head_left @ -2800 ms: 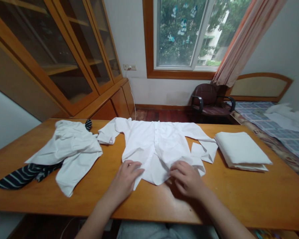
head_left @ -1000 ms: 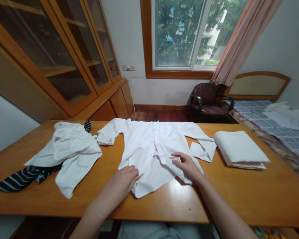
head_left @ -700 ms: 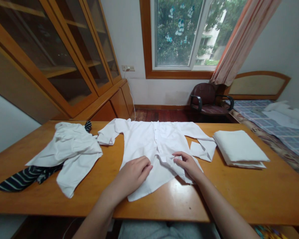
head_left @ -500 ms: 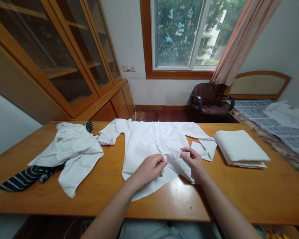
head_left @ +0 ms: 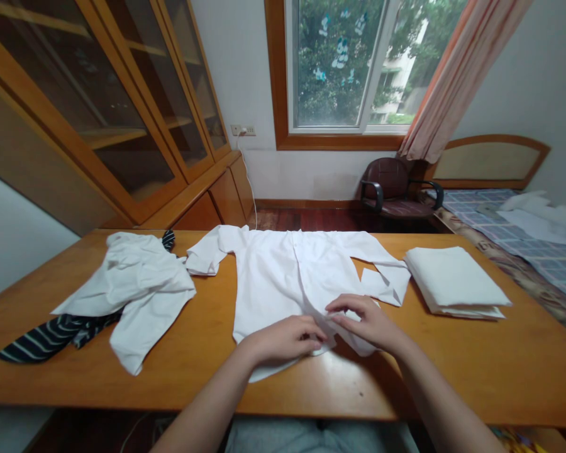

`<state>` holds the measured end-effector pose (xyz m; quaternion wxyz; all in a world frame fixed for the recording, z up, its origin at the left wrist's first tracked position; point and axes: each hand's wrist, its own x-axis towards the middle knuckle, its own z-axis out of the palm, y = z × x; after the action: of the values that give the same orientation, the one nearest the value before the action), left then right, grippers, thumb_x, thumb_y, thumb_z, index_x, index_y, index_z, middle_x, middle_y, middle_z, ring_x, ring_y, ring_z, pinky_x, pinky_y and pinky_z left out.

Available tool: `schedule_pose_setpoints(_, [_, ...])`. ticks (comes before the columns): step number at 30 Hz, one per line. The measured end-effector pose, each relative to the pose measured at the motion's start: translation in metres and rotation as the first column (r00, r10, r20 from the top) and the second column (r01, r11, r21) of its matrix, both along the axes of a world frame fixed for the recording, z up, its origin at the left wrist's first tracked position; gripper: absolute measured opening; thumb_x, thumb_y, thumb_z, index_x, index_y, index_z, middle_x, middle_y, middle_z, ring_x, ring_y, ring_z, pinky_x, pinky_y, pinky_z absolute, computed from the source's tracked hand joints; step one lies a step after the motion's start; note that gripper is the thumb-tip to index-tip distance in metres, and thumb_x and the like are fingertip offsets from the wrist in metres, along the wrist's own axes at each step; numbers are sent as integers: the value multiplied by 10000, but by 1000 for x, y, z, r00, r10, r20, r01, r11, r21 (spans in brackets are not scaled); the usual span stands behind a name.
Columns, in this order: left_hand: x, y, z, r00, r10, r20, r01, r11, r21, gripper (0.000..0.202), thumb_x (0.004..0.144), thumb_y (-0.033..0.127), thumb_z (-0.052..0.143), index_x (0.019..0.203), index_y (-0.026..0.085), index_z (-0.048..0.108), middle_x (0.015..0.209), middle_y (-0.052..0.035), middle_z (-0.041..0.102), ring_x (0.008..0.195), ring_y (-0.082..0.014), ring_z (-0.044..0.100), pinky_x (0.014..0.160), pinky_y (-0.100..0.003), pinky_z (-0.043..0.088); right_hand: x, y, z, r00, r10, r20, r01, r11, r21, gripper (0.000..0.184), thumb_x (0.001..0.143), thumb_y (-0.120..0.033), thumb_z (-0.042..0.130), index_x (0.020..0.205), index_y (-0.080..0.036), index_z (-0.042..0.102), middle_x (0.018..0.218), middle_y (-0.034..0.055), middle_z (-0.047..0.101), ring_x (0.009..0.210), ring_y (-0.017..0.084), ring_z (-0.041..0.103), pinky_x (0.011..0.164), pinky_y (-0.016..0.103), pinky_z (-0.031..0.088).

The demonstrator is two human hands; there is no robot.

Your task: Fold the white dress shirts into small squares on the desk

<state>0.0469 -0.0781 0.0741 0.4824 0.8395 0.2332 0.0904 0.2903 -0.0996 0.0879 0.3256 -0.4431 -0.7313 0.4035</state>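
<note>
The fingers of your right hand (head_left: 370, 321) are nearly closed, thumb and forefinger pinching the front edge of the white shirt (head_left: 273, 277) close to its hem. The fingers of your left hand (head_left: 290, 340) are loosely bent just beside them, over the shirt's lower part; whether they have hold of any cloth cannot be told. The shirt lies front up on the worktop (head_left: 207, 387), its hem toward you and its sleeves spread to either side, the right one bent back on itself.

To the left of the shirt, near its sleeve, you have a crumpled garment (head_left: 144, 274), with striped cloth (head_left: 40, 340) showing from under it. To the right of the shirt, just beside the other sleeve, lies a folded cloth (head_left: 457, 280) in thick layers.

Beyond the shirt, past the worktop, you face a window (head_left: 330, 69) and a chair (head_left: 391, 189); a cabinet (head_left: 141, 195) stands beyond the shirt's left side, a bed (head_left: 485, 214) beyond its right.
</note>
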Motion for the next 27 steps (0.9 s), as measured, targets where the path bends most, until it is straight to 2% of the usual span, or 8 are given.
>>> schedule_pose_setpoints(3, [-20,1,5,995,-73,-65,66,994,-92,247,927,286,558,1066,225,753,1064,-54,736,996,-184,666,919,-272,488,0,2,-13,992,110,59,-105,991,-87,316,947,-446,543,916,-230,771,790,37,752,754,209,681,739,314,500])
schedule_pose_setpoints(5, [-33,5,8,991,-50,-122,39,995,-95,229,924,295,565,999,213,766,995,-45,747,944,-174,673,882,-255,494,0,6,-24,995,36,91,-29,997,-73,401,984,-447,471,821,-220,760,692,27,720,683,197,662,696,302,479])
schedule_pose_setpoints(9, [-55,20,10,969,173,-176,-164,984,63,234,936,300,545,938,184,747,945,-43,727,893,-166,660,840,-253,489,-12,18,-37,975,-167,148,149,981,125,296,974,-366,502,856,-215,727,800,47,721,766,206,654,748,321,477])
schedule_pose_setpoints(12, [-59,32,5,914,384,-130,-343,903,257,226,946,261,517,980,184,727,1018,-57,705,983,-185,631,918,-298,471,-29,25,-40,969,-176,176,117,947,299,188,954,-292,542,1010,-221,707,962,83,696,919,228,630,851,361,485])
schedule_pose_setpoints(14, [-57,36,-1,889,448,-94,-390,848,358,235,956,249,505,1063,196,708,1105,-65,680,1090,-204,587,1003,-341,436,-41,27,-42,965,-120,234,28,931,364,196,935,-277,585,1098,-234,686,1104,104,654,1029,242,596,919,387,479])
schedule_pose_setpoints(18, [-45,30,-15,893,430,-134,-328,824,463,241,946,269,547,1151,222,663,1212,-59,616,1186,-228,509,1061,-379,396,-55,28,-49,912,-47,407,-108,931,349,263,883,-295,674,1140,-239,658,1219,105,589,1091,262,551,944,408,476])
schedule_pose_setpoints(21, [-39,19,-20,881,415,-226,-255,821,511,286,899,334,636,1169,239,636,1181,-59,584,1134,-249,506,1008,-390,418,-54,29,-55,887,-104,451,-58,942,332,246,871,-278,682,1108,-224,646,1161,96,588,1041,253,549,922,398,475])
schedule_pose_setpoints(27, [-44,-6,-22,862,384,-330,-175,837,518,555,787,518,752,1237,250,568,1150,-64,559,1084,-272,513,912,-380,435,-39,32,-58,854,-208,477,52,946,320,137,880,-289,661,981,-203,630,1023,74,579,957,234,542,858,364,460])
